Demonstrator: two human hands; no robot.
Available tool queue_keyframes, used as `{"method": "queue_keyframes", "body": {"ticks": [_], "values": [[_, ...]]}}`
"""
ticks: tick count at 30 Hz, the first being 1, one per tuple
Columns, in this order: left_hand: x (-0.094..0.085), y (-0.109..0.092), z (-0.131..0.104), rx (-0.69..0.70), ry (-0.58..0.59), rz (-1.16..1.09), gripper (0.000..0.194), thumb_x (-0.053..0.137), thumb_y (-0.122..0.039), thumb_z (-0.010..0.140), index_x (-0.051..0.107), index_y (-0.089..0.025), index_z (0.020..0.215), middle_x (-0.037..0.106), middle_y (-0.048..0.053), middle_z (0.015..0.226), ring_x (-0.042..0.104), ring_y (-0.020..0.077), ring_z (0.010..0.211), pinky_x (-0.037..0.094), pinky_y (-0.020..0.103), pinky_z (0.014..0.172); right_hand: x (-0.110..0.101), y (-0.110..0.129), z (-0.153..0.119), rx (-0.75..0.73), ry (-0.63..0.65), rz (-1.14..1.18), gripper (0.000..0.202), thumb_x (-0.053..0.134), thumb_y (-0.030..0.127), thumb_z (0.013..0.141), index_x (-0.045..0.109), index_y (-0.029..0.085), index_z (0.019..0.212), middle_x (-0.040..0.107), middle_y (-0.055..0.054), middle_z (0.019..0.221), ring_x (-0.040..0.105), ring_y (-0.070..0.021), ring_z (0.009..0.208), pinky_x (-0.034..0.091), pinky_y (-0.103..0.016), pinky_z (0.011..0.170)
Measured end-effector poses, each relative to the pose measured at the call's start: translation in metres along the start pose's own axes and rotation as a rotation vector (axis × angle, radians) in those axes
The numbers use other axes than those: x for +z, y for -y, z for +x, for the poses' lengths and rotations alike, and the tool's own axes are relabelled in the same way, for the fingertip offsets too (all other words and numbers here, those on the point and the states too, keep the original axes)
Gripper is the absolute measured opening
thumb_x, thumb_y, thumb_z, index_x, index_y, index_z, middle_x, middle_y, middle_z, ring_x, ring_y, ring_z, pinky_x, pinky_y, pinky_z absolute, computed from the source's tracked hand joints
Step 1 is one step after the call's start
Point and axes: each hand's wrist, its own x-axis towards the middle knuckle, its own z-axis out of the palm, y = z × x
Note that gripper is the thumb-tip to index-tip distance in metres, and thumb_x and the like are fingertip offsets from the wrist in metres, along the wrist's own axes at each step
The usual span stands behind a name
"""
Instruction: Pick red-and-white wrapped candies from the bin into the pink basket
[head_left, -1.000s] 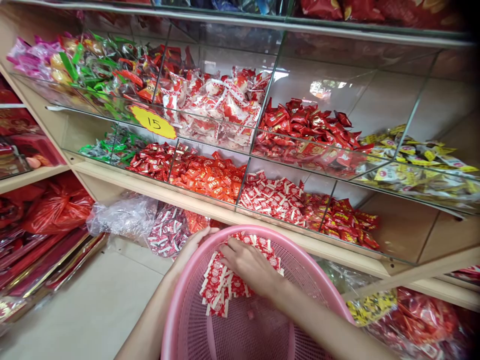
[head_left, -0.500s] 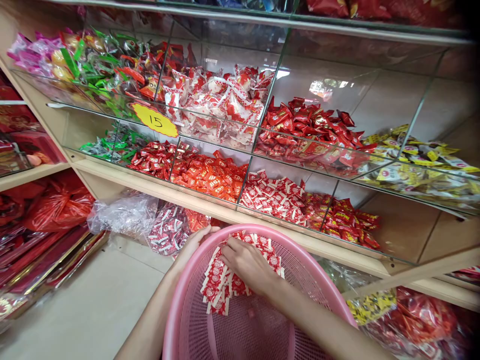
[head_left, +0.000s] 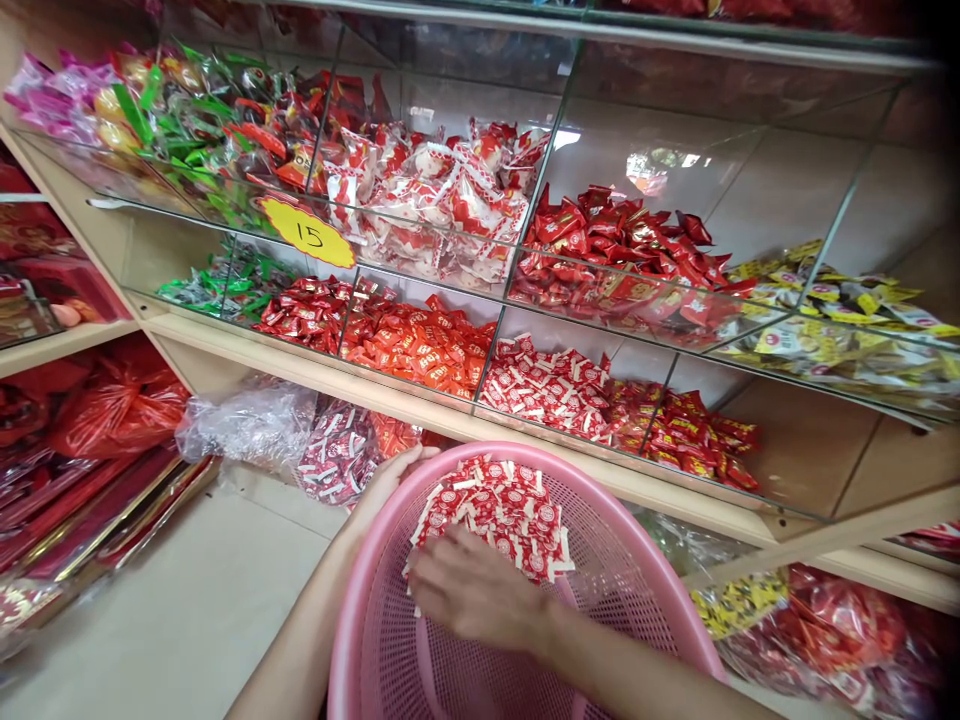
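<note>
A round pink plastic basket [head_left: 346, 610] with mesh walls stands tilted in front of me, its far rim close to the lower shelf. Small red-and-white wrapped candies [head_left: 499, 505] lie heaped inside against its far side. My left hand [head_left: 390, 480] reaches round the outside of the basket on the left and grips its rim, the fingertips showing beyond the edge. Inside the basket, my right hand [head_left: 480, 590] is over the near left edge of the candy heap, blurred by motion. Its fingers look stretched out to the left, and nothing shows in them.
Glass-fronted shelf bins hold similar red-and-white candies [head_left: 547, 390], orange-red packets [head_left: 427, 345] and yellow packets [head_left: 832, 300]. A yellow price tag [head_left: 307, 232] reads 15. Below stand clear bags of candies [head_left: 337, 455], red bags [head_left: 112, 410] at left, and tiled floor [head_left: 202, 570].
My right hand has moved down and left across the heap towards me, uncovering more candies at the far side. The left hand keeps its place on the basket.
</note>
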Motion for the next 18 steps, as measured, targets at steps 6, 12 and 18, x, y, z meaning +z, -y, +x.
{"method": "queue_keyframes", "body": {"ticks": [6,12,18], "values": [[-0.002,0.002,0.0,0.038,0.024,0.013,0.021,0.058,-0.027,0.07,0.064,-0.014,0.086,0.068,0.003,0.079,0.061,0.0177,0.074,0.043,0.025,0.073,0.019,0.012,-0.013,-0.294,0.035,-0.027,0.023,0.036,0.017,0.087,0.058,0.016,0.083,0.052,-0.003,0.112,0.039,-0.0173,0.11,0.026,-0.036,0.1],[-0.006,0.004,0.005,0.008,0.043,0.011,0.022,0.058,-0.027,0.07,0.064,-0.014,0.087,0.068,0.002,0.079,0.061,0.0178,0.075,0.043,0.026,0.073,0.027,-0.003,-0.024,-0.334,0.072,-0.1,0.023,0.04,0.017,0.085,0.06,0.013,0.095,0.051,-0.005,0.118,0.035,-0.0209,0.118,0.017,-0.041,0.105],[-0.003,0.002,0.003,0.001,0.017,0.009,0.023,0.057,-0.031,0.071,0.065,-0.014,0.085,0.068,0.004,0.078,0.061,0.0197,0.076,0.043,0.027,0.074,0.027,-0.015,-0.031,-0.358,0.084,-0.161,0.029,0.035,0.019,0.087,0.054,0.013,0.108,0.044,-0.003,0.128,0.028,-0.0203,0.123,0.015,-0.043,0.107]]}}
